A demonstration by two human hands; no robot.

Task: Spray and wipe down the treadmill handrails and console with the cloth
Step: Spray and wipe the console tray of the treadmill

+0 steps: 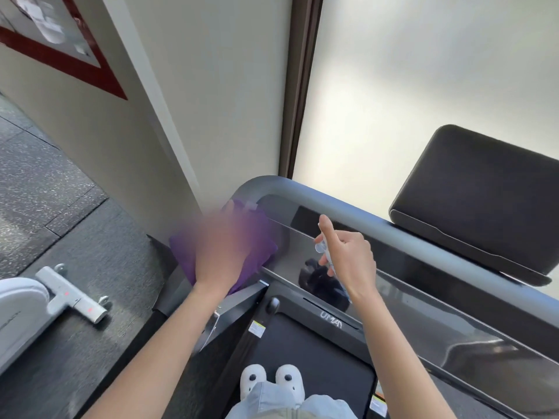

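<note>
Left hand [219, 252] (blurred) flat on purple cloth [260, 240] at console [393, 285] corner, right hand [348, 255] beside it grasping spray bottle [321, 247]

The purple cloth [260, 237] looks soft and matt, the console [393, 285] panel glossy, the handrail [378, 219] smooth grey.

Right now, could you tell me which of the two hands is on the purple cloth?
The left hand, motion-blurred, presses the purple cloth on the console's left end; the right hand grips a small spray bottle instead.
</note>
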